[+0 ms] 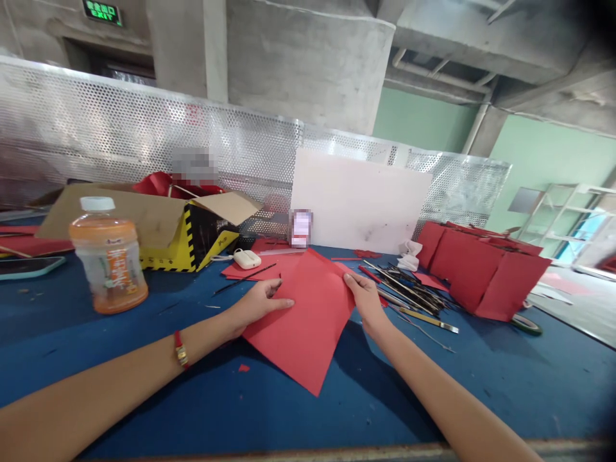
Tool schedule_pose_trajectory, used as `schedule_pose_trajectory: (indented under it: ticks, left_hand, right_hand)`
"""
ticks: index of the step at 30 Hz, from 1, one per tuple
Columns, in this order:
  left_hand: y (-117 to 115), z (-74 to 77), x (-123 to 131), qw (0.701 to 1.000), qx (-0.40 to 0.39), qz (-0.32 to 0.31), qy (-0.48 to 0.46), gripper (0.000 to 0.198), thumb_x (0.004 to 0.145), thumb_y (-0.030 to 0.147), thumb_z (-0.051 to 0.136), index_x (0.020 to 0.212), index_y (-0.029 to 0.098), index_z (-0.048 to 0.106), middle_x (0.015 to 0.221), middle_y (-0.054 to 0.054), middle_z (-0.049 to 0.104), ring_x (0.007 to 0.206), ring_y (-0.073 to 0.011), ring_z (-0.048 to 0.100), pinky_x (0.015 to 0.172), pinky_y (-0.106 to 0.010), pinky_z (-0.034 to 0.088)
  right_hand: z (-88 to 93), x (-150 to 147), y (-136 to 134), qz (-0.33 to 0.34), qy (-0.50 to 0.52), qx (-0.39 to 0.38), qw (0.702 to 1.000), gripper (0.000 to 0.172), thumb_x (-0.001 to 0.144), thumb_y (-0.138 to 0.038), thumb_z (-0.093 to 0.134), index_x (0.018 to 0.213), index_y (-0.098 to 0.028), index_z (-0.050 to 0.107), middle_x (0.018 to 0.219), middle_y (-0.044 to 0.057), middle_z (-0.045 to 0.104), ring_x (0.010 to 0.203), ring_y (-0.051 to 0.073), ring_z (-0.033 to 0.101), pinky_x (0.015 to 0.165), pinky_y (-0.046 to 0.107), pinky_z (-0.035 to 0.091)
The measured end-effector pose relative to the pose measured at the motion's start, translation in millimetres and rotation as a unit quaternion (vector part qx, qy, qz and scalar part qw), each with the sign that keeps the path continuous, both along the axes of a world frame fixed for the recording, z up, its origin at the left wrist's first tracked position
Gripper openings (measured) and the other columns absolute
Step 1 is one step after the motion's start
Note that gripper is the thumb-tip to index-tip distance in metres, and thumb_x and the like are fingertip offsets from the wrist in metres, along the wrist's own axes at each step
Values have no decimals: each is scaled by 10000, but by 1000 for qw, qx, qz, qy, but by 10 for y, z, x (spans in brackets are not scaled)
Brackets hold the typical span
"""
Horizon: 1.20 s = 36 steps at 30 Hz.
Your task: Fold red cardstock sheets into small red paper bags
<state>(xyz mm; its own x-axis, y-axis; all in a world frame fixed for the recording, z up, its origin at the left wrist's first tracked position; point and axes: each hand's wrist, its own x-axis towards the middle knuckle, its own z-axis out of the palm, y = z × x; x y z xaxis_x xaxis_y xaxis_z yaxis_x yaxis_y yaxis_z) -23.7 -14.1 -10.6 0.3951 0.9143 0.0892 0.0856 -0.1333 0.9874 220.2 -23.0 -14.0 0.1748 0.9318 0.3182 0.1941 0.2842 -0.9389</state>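
Note:
Between my hands a flat red sheet of paper or thin card [308,327] is held tilted over the blue table, one corner pointing towards me. My left hand [264,300] grips its left edge, the thumb on top and the fingers mostly hidden behind. On the other side my right hand [364,296] pinches the upper right edge between thumb and fingers. Behind the held sheet lie more red sheets [240,268], with a thin black stick [245,279] across them. A small red scrap [244,368] lies in front of my left hand.
An orange drink bottle [110,256] stands at left before an open cardboard box [120,212]. A white earphone case [247,258] and an upright phone [301,228] are behind. Right are loose dark strips [409,287], red paper bags [481,266] and a tape roll [527,324].

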Motion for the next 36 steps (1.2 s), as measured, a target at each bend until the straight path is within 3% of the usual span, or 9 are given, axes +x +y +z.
schedule_pose_trajectory:
  ticks: [3, 7, 14, 18, 25, 32, 36]
  left_hand:
    - [76, 11, -52, 996, 33, 81, 7, 493, 576, 377, 827, 1006, 189, 677, 1075, -95, 721, 1062, -299, 638, 878, -386, 504]
    - [233, 33, -150, 988, 86, 131, 6, 381, 575, 380, 814, 888, 193, 706, 948, -72, 740, 984, -272, 658, 852, -355, 495]
    - [379, 79, -348, 998, 18, 11, 62, 267, 558, 366, 832, 759, 212, 751, 788, -50, 746, 723, -222, 676, 649, -287, 506]
    - [365, 45, -381, 990, 8, -86, 113, 216, 613, 387, 802, 766, 242, 758, 760, -31, 741, 731, -227, 685, 641, -285, 516]
    - [257, 100, -349, 977, 34, -159, 139, 181, 680, 379, 755, 787, 233, 760, 824, -36, 745, 736, -208, 673, 673, -269, 498]
    - [209, 199, -362, 954, 165, -132, 211, 148, 653, 342, 743, 749, 232, 771, 670, -29, 706, 619, -203, 630, 543, -237, 453]
    - [181, 182, -346, 930, 260, -106, 238, 237, 669, 278, 724, 900, 256, 774, 825, -38, 749, 725, -220, 667, 628, -244, 479]
  right_hand:
    - [14, 28, -11, -40, 115, -51, 991, 362, 614, -534, 682, 718, -188, 660, 706, 28, 655, 653, 185, 568, 549, 278, 431]
    - [33, 15, -57, -8, 95, -86, 992, 269, 598, -445, 721, 678, -196, 655, 658, 10, 641, 601, 169, 565, 516, 269, 419]
    - [34, -1, -59, 57, 21, -87, 994, 217, 611, -377, 746, 702, -188, 688, 679, 22, 670, 661, 174, 623, 576, 270, 464]
    - [38, -15, -77, 90, -22, -131, 987, 174, 635, -336, 723, 723, -191, 686, 582, -15, 619, 538, 137, 575, 502, 245, 442]
    - [-6, -43, -84, 114, -43, -128, 984, 160, 651, -335, 682, 664, -178, 655, 534, -31, 575, 479, 116, 543, 473, 237, 455]
    - [1, -15, -81, 122, -33, -125, 984, 181, 603, -329, 705, 581, -177, 609, 475, -34, 561, 448, 103, 528, 466, 221, 435]
    - [28, -85, -146, 146, -12, -139, 979, 194, 605, -342, 719, 593, -180, 614, 494, -31, 575, 478, 108, 551, 490, 225, 448]
